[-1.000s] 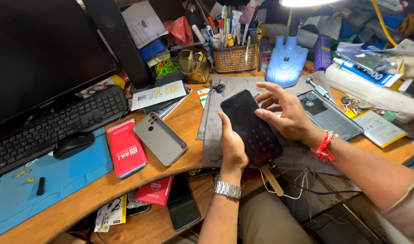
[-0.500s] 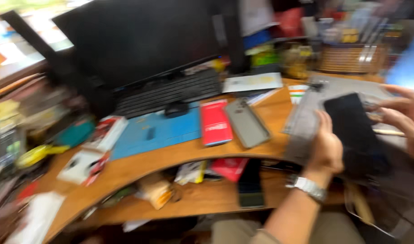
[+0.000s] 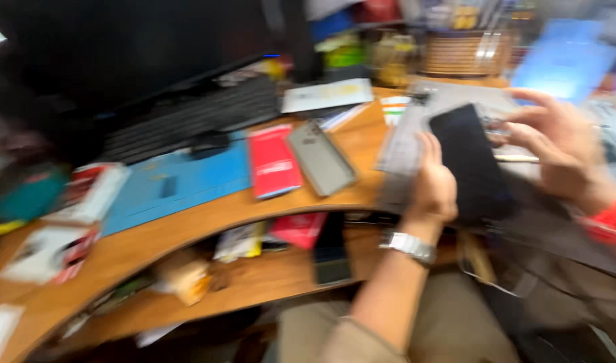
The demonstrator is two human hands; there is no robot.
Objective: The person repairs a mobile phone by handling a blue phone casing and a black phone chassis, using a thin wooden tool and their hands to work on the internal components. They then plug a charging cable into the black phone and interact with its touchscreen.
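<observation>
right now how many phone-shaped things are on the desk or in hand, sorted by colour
black: 2, the phone gripped by the left hand with the right hand at its edge, and one on the lower shelf
grey: 1
red: 1 box
total: 4

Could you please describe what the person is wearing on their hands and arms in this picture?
The left hand is bare, with a silver metal-link wristwatch on its wrist and the edge of a tan sleeve low on the forearm. The right hand is bare too, with a red band around its wrist. The picture is blurred, so finer details cannot be told.
</observation>
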